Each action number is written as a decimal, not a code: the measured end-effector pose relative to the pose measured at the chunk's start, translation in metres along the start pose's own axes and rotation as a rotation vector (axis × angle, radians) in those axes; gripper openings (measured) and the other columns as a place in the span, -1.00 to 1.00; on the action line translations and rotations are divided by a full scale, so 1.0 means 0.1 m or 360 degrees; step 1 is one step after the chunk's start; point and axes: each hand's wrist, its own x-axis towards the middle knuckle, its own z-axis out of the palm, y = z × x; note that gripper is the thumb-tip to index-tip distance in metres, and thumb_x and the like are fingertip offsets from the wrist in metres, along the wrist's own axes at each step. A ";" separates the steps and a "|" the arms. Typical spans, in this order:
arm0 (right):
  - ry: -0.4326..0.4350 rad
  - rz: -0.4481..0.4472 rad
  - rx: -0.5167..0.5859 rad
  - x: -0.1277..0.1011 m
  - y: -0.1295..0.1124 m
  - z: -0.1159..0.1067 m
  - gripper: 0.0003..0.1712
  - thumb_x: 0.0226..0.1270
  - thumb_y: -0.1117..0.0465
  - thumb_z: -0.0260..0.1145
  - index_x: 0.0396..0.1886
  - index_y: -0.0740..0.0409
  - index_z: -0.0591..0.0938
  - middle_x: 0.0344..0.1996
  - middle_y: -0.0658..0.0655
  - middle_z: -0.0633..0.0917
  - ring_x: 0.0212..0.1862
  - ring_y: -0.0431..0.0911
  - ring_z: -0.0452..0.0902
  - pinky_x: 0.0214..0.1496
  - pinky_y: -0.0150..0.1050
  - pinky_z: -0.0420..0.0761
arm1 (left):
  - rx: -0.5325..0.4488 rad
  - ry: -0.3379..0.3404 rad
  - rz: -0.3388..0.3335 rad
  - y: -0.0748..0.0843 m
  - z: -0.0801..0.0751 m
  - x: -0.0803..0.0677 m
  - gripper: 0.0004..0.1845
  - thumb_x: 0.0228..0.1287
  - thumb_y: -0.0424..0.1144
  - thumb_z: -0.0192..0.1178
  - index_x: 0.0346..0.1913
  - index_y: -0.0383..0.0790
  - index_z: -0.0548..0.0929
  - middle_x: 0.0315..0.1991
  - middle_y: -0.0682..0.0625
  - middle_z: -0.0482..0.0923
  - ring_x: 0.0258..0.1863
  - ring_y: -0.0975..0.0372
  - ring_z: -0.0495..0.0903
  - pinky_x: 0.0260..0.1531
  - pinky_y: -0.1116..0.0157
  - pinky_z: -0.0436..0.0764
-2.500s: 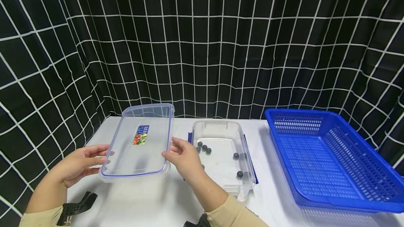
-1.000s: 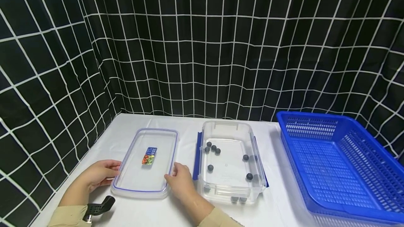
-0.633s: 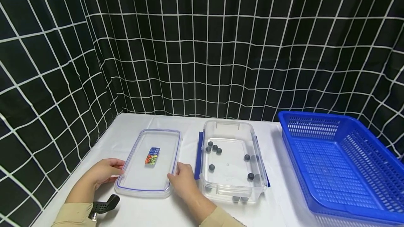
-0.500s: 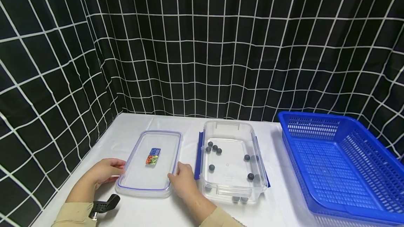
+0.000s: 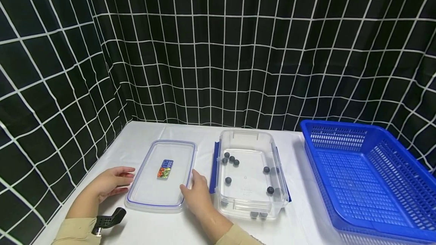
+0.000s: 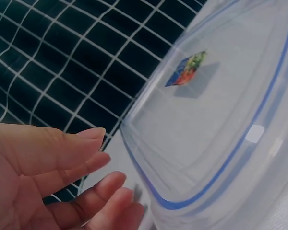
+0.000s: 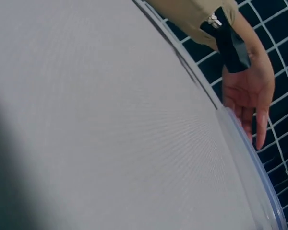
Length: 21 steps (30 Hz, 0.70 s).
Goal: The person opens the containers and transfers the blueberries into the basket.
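Observation:
A clear plastic lid (image 5: 150, 190) with a blue seal and a colourful label (image 5: 165, 169) lies flat on the white table. At its left edge my left hand (image 5: 110, 182) is held with fingers spread, a small gap from the rim in the left wrist view, holding nothing. My right hand (image 5: 199, 196) is at the lid's right edge, thumb apart from the fingers and its tip over the rim; whether it touches is unclear. The right wrist view does not show this hand. Right of it stands an uncovered clear container (image 5: 245, 202) with several small dark balls (image 5: 228, 180) inside.
Blue side flaps (image 5: 214, 169) of the container hang outward. A large blue plastic basket (image 5: 351, 173) stands on the right of the table (image 5: 153, 230). Black cloth (image 5: 218, 48) with a white grid encloses the back and sides.
The lid was held raised and tilted, then lowered flat onto the table. In the last half second my left fingers have moved off its edge and my right thumb and fingers have spread wider.

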 end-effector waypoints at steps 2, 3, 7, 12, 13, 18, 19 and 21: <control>0.0017 0.0000 0.0039 0.00 -0.01 0.00 -0.30 0.11 0.25 0.30 0.24 0.38 0.29 0.06 0.37 0.42 0.13 0.20 0.37 0.26 0.03 0.36 | -0.0010 0.0009 0.0005 0.02 0.00 -0.01 -0.48 0.21 -0.43 0.07 0.21 -0.53 0.25 0.04 -0.32 0.41 -0.19 0.22 0.52 -0.09 0.19 0.63; 0.0020 -0.0009 0.0058 0.00 -0.02 -0.01 -0.30 0.11 0.25 0.30 0.25 0.37 0.28 0.07 0.37 0.42 0.13 0.20 0.37 0.25 0.03 0.37 | -0.0018 0.0016 0.0001 0.04 0.00 -0.02 -0.48 0.21 -0.43 0.07 0.22 -0.52 0.25 0.05 -0.33 0.40 -0.19 0.22 0.52 -0.09 0.19 0.62; -0.0012 -0.0046 0.0180 -0.02 -0.08 -0.03 -0.31 0.15 0.26 0.27 0.26 0.33 0.26 0.09 0.34 0.40 0.12 0.20 0.38 0.20 0.01 0.43 | -0.0025 0.0020 0.0030 0.10 0.00 -0.04 -0.46 0.21 -0.42 0.09 0.23 -0.51 0.23 0.06 -0.36 0.38 -0.19 0.18 0.52 -0.07 0.15 0.61; -0.0071 -0.0138 0.0366 -0.01 -0.18 -0.12 -0.36 0.17 0.29 0.25 0.25 0.30 0.28 0.09 0.35 0.40 0.10 0.20 0.38 0.15 -0.05 0.50 | -0.0022 -0.0024 0.0112 0.19 0.01 -0.06 -0.46 0.23 -0.40 0.07 0.24 -0.51 0.20 0.11 -0.39 0.31 -0.11 0.14 0.49 0.02 0.04 0.55; -0.0084 -0.0155 0.0401 0.00 -0.20 -0.14 -0.37 0.17 0.30 0.25 0.25 0.28 0.29 0.09 0.34 0.40 0.09 0.19 0.39 0.14 -0.06 0.51 | -0.0019 -0.0031 0.0125 0.21 0.01 -0.06 -0.46 0.24 -0.40 0.07 0.24 -0.51 0.21 0.12 -0.39 0.30 -0.07 0.13 0.48 0.03 0.04 0.54; -0.0146 -0.0205 0.0495 0.04 -0.28 -0.32 -0.43 0.21 0.26 0.23 0.23 0.17 0.35 0.12 0.27 0.43 0.07 0.10 0.43 0.10 -0.10 0.54 | -0.0002 -0.0053 0.0194 0.31 0.03 -0.07 -0.46 0.25 -0.36 0.08 0.24 -0.49 0.23 0.15 -0.38 0.28 0.04 0.08 0.43 0.05 0.04 0.53; -0.0166 -0.0197 0.0522 0.04 -0.31 -0.36 -0.44 0.22 0.26 0.23 0.23 0.14 0.36 0.13 0.26 0.44 0.08 0.09 0.44 0.09 -0.10 0.55 | -0.0001 -0.0051 0.0203 0.33 0.04 -0.07 -0.47 0.25 -0.34 0.08 0.24 -0.48 0.24 0.14 -0.37 0.29 0.03 0.07 0.43 0.04 0.06 0.54; -0.0210 -0.0173 0.0572 0.03 -0.37 -0.45 -0.46 0.22 0.26 0.22 0.23 0.11 0.38 0.14 0.24 0.44 0.08 0.07 0.44 0.07 -0.11 0.56 | -0.0005 -0.0037 0.0217 0.38 0.06 -0.09 -0.48 0.25 -0.32 0.09 0.23 -0.47 0.26 0.09 -0.33 0.33 0.00 0.08 0.44 0.04 0.06 0.54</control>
